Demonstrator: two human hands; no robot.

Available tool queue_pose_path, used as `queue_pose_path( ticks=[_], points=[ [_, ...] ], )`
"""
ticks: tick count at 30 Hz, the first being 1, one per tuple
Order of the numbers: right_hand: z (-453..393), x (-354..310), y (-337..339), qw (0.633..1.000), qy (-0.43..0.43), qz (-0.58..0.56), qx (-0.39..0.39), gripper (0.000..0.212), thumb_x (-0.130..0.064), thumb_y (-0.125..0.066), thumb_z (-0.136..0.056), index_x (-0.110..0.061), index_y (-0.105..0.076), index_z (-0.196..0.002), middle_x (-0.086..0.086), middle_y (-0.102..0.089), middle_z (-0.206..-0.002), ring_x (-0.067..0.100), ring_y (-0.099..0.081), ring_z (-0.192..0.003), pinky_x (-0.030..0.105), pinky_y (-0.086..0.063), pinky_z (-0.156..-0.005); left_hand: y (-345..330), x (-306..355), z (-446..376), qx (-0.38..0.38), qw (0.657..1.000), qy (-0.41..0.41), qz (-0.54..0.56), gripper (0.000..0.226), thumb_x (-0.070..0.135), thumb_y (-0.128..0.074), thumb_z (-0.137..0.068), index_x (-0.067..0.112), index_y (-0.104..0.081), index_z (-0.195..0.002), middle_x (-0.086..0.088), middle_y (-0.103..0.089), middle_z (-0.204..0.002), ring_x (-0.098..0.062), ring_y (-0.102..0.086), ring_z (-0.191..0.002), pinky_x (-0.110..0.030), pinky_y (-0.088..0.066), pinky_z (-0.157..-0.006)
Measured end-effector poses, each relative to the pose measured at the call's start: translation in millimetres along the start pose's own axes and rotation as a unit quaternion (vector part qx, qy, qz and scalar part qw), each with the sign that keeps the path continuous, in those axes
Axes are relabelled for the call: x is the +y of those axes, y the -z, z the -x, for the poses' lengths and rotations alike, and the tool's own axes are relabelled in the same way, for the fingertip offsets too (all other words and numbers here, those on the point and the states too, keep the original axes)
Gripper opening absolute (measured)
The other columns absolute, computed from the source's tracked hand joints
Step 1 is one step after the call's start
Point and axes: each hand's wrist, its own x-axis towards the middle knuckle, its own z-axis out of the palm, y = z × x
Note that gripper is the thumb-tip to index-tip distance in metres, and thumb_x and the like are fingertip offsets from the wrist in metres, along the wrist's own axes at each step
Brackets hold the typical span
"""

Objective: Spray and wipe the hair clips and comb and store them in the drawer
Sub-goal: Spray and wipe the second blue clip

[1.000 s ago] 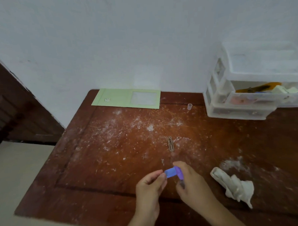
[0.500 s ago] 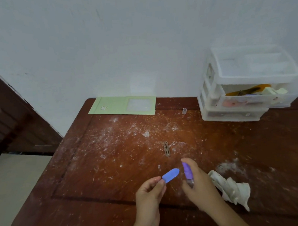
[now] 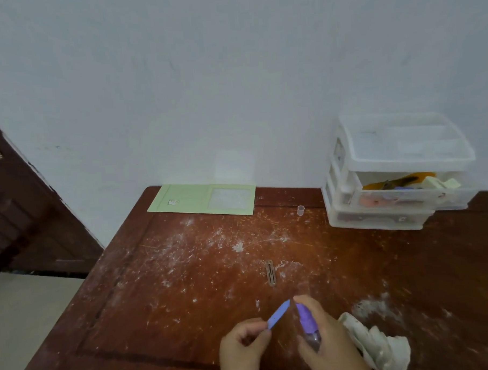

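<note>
Pinching the blue hair clip (image 3: 278, 314) by its lower end, the left hand (image 3: 244, 350) holds it above the bench (image 3: 185, 285) at 6 o'clock. The clip looks light, stiff and slick; grip its edges. The right hand (image 3: 325, 340) has its fingers wrapped round the purple spray bottle (image 3: 307, 320).

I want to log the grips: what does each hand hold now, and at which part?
Left hand pinches the blue hair clip at its lower end. Right hand holds the purple spray bottle around its body.

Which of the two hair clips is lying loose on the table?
The brown hair clip, flat on the table past both hands. The blue hair clip is pinched in the left hand.
</note>
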Motion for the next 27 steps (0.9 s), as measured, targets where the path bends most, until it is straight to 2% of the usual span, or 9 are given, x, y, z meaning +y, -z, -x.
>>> queue_pose_path(
  ticks=[3, 5, 7, 10, 12, 16, 18, 23, 27],
  points=[
    [0.5, 2.3, -2.6, 1.000, 0.012, 0.009, 0.005, 0.075, -0.017, -0.053, -0.081, -0.078, -0.013, -0.101, -0.025, -0.049, -0.095, -0.012, -0.052, -0.075, 0.001, -0.037, -0.070, -0.5, -1.2, 0.5, -0.026, 0.998, -0.053, -0.031, 0.053, -0.017, -0.068, -0.067, 0.028, -0.067, -0.039, 0.005, -0.066, -0.063, 0.011, -0.056, -0.050, -0.002, -0.040, -0.052],
    [1.5, 3.5, -4.2, 0.999, 0.029, 0.028, 0.023, 0.079, -0.021, -0.052, -0.079, -0.082, -0.004, -0.098, -0.033, -0.042, -0.099, -0.009, -0.052, -0.085, 0.003, -0.035, -0.076, -0.4, -2.6, 2.3, -0.031, 0.994, -0.089, -0.058, 0.043, 0.001, -0.074, -0.065, 0.037, -0.068, -0.044, 0.006, -0.067, -0.064, 0.014, -0.059, -0.059, 0.000, -0.041, -0.057],
    [1.1, 2.0, -5.3, 0.998, 0.049, 0.041, 0.007, 0.069, -0.025, -0.049, -0.079, -0.080, -0.015, -0.101, -0.035, -0.039, -0.107, -0.008, -0.050, -0.097, 0.002, -0.032, -0.080, -0.2, -0.9, 5.9, -0.024, 0.990, -0.113, -0.083, 0.030, 0.021, -0.074, -0.057, 0.047, -0.065, -0.046, 0.011, -0.068, -0.063, 0.015, -0.059, -0.064, 0.001, -0.041, -0.061],
    [-1.4, -1.9, -7.9, 0.995, 0.057, 0.080, -0.032, 0.054, -0.020, -0.046, -0.086, -0.047, -0.025, -0.128, -0.017, -0.042, -0.131, 0.007, -0.050, -0.112, 0.013, -0.034, -0.083, -1.0, -5.3, 5.4, -0.004, 0.988, -0.127, -0.083, 0.046, 0.008, -0.076, -0.061, 0.050, -0.064, -0.048, 0.003, -0.064, -0.064, 0.012, -0.057, -0.059, 0.000, -0.042, -0.058],
    [-2.0, -1.4, -11.7, 0.994, 0.055, 0.095, -0.027, 0.052, -0.017, -0.045, -0.088, -0.035, -0.027, -0.133, -0.010, -0.042, -0.135, 0.011, -0.050, -0.112, 0.015, -0.033, -0.080, -1.9, -5.4, 5.7, -0.002, 0.989, -0.125, -0.075, 0.051, -0.002, -0.075, -0.064, 0.046, -0.066, -0.047, 0.001, -0.061, -0.064, 0.010, -0.055, -0.058, -0.001, -0.043, -0.055],
    [-4.2, 1.7, -11.7, 0.997, 0.041, 0.064, 0.027, 0.052, -0.015, -0.046, -0.087, -0.033, -0.028, -0.131, -0.009, -0.048, -0.118, -0.004, -0.047, -0.082, 0.015, -0.038, -0.077, -1.1, -4.6, 6.6, 0.008, 0.989, -0.122, -0.079, 0.053, -0.015, -0.069, -0.067, 0.035, -0.063, -0.051, -0.001, -0.059, -0.070, 0.010, -0.055, -0.058, -0.002, -0.043, -0.055],
    [-7.0, 7.6, -9.9, 0.997, 0.039, 0.050, 0.054, 0.053, -0.012, -0.049, -0.085, -0.032, -0.030, -0.131, -0.015, -0.044, -0.107, -0.002, -0.046, -0.082, 0.013, -0.039, -0.077, -0.1, -4.6, 6.0, 0.014, 0.989, -0.124, -0.075, 0.056, -0.015, -0.069, -0.067, 0.038, -0.063, -0.048, 0.001, -0.061, -0.072, 0.010, -0.056, -0.060, -0.002, -0.044, -0.056],
    [-7.6, 16.1, -8.5, 0.996, 0.024, 0.057, 0.070, 0.052, -0.009, -0.051, -0.085, -0.025, -0.031, -0.130, -0.009, -0.050, -0.108, 0.004, -0.049, -0.087, 0.016, -0.041, -0.079, -1.0, -1.9, 5.9, 0.019, 0.988, -0.136, -0.075, 0.058, -0.015, -0.068, -0.068, 0.039, -0.064, -0.048, 0.004, -0.063, -0.079, 0.012, -0.058, -0.066, -0.002, -0.044, -0.057],
    [-9.1, 16.9, -10.3, 0.996, 0.039, 0.017, 0.077, 0.052, -0.011, -0.052, -0.086, -0.039, -0.028, -0.123, -0.027, -0.039, -0.102, -0.007, -0.050, -0.081, 0.004, -0.038, -0.068, -2.4, -0.9, 4.2, 0.013, 0.988, -0.129, -0.080, 0.047, -0.016, -0.067, -0.069, 0.029, -0.063, -0.056, 0.003, -0.062, -0.082, 0.013, -0.057, -0.066, -0.002, -0.044, -0.057]
  ],
)
